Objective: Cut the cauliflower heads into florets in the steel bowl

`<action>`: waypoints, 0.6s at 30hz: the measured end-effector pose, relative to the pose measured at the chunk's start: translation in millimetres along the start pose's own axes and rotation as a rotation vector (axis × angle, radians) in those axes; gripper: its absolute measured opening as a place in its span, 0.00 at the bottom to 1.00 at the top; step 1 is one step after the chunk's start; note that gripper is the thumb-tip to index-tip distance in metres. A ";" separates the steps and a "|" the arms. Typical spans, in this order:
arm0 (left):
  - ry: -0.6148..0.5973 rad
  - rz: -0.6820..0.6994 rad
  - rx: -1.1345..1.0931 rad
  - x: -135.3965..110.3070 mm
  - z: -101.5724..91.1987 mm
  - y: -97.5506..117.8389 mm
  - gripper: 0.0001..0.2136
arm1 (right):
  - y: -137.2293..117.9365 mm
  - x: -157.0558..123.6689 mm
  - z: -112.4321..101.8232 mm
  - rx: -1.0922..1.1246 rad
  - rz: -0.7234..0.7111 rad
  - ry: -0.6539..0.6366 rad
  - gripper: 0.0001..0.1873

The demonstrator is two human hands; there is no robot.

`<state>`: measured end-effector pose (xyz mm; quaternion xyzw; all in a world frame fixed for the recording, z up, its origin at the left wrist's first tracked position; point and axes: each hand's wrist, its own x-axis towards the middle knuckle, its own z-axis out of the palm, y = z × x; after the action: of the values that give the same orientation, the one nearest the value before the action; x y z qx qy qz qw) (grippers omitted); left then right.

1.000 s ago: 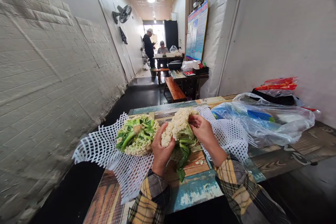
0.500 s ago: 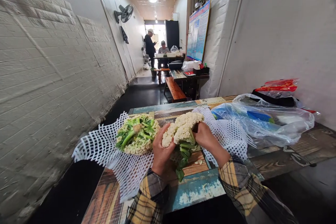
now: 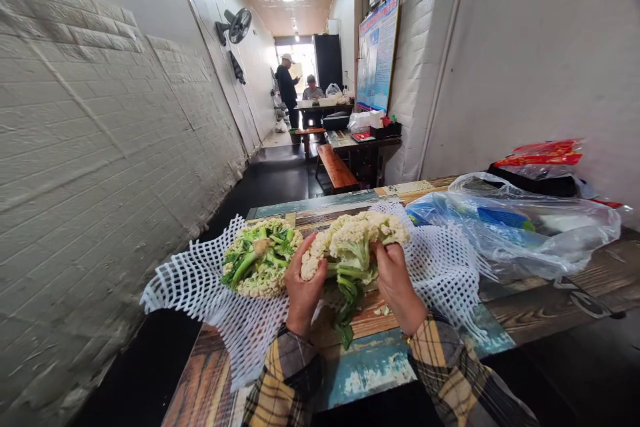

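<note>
A pale cauliflower (image 3: 350, 243) is held above the table between my two hands, with green stalks and a leaf hanging below it. My left hand (image 3: 304, 283) grips its left side, thumb in front. On its right side, my right hand (image 3: 397, 280) is closed with the thumb pushed in by the stems; some of those fingers are hidden. A second cauliflower (image 3: 260, 257) lies stem up on a white foam net (image 3: 195, 287), left of my left hand. Another white foam net (image 3: 445, 267) lies beyond my right hand. Small crumbs (image 3: 383, 311) sit on the table below.
The wood-patterned table (image 3: 370, 373) carries a clear plastic bag (image 3: 545, 233) with blue and green contents at right, near a red packet (image 3: 545, 152). Farther off are a bench (image 3: 336, 167), another table and two people (image 3: 287, 90) at the back.
The held cauliflower has been tilted and spread wider, showing more of its pale stems on the right. My right hand has turned and now sits lower on it. The view has shifted slightly.
</note>
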<state>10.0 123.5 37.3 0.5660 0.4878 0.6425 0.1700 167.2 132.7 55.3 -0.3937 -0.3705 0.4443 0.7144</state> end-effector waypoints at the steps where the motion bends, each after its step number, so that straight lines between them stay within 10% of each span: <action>1: -0.001 -0.004 0.003 -0.1 0.5 0.4 0.21 | 1.3 -1.3 0.2 0.050 0.011 0.038 0.17; 18: -0.022 0.006 0.036 -0.3 4.7 1.4 0.20 | 4.5 10.2 -22.7 0.578 0.414 0.276 0.13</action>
<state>14.8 124.7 37.8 0.5776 0.4955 0.6279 0.1633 189.0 138.2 43.7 -0.2985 -0.0429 0.6083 0.7342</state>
